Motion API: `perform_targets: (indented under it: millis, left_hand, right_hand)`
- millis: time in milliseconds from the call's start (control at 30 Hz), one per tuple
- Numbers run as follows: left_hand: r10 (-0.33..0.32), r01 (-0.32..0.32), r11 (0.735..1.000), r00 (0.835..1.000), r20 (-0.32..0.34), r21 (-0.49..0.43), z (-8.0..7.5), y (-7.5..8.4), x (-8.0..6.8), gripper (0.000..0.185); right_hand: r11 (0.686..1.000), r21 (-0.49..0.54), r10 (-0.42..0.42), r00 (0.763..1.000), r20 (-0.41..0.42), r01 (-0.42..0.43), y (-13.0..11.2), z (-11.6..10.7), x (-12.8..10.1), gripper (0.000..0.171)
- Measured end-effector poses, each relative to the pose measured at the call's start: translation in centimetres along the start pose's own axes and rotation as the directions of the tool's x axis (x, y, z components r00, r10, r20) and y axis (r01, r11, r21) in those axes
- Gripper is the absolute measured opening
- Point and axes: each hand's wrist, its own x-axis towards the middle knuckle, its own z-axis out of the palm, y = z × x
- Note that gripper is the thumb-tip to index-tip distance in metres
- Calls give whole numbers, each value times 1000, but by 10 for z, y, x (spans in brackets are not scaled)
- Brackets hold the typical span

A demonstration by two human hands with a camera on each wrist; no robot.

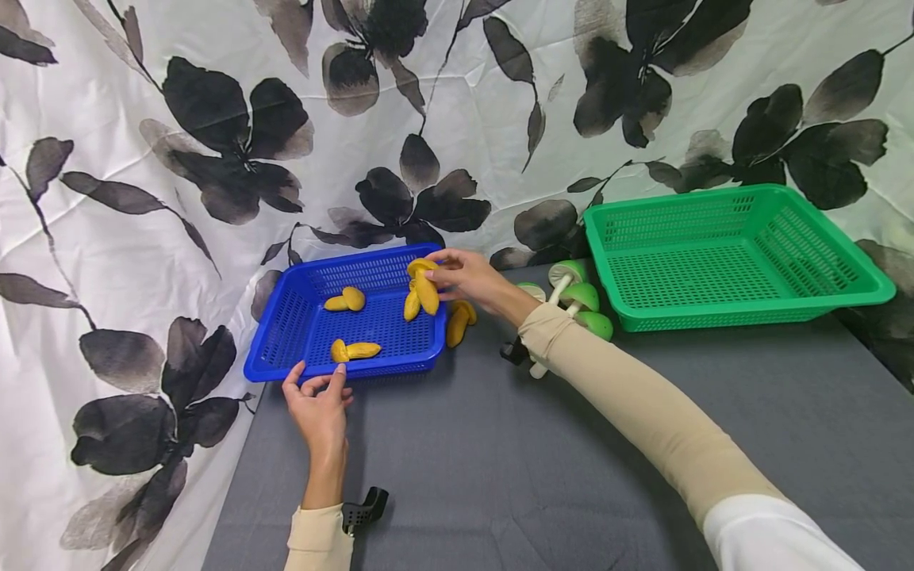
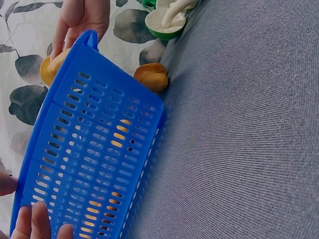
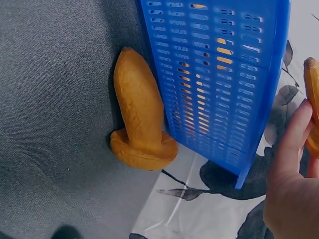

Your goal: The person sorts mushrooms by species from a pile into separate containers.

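We see the right hand [image 1: 467, 277] reaching over the right rim of the blue basket [image 1: 286, 333], its fingers pinching yellow mushrooms [image 1: 421, 292] that hang just above the basket's right end. In the right wrist view the fingers [image 3: 291, 144] curl beside one yellow piece at the picture's edge, with the basket wall [image 3: 219, 74] next to them.

The left hand [image 1: 319, 400] rests at the basket's near rim, close to its near-left corner. Its fingers are spread and lightly bent against the plastic; in the left wrist view the fingertips [image 2: 40, 221] touch the outer wall [image 2: 94, 149] without wrapping round it, so we read this hand as open.

The basket sits at the far-left corner of the grey surface [image 1: 500, 460]. Inside it lie two more yellow mushrooms: one toward the far side [image 1: 345, 300], one near the front rim [image 1: 355, 350]. Another yellow mushroom [image 1: 459, 321] lies on the surface, touching the outside of the basket's right wall; the right wrist view shows it [image 3: 139, 114] lying on its side against the wall.

Behind the right forearm, green-capped mushrooms [image 1: 580, 300] lie on the surface, just beside the green basket [image 1: 821, 297] at the far-right.
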Motion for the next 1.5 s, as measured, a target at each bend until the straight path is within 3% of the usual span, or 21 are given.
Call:
perform_targets:
  millis: [667, 833, 1500]
  left_hand:
    - [4, -4, 1000, 1000, 6, 2, 1, 1, 0, 72]
    - [8, -8, 1000, 1000, 8, -12, 1, 0, 0, 71]
    - [4, -4, 1000, 1000, 4, 7, 1, -2, 0, 72]
  right_hand:
    - [998, 61, 36, 999, -16, -35, 2, 6, 11, 34]
    - [999, 20, 38, 999, -29, -37, 3, 4, 7, 32]
    - [996, -1, -84, 984, -156, 84, 29, -19, -6, 44]
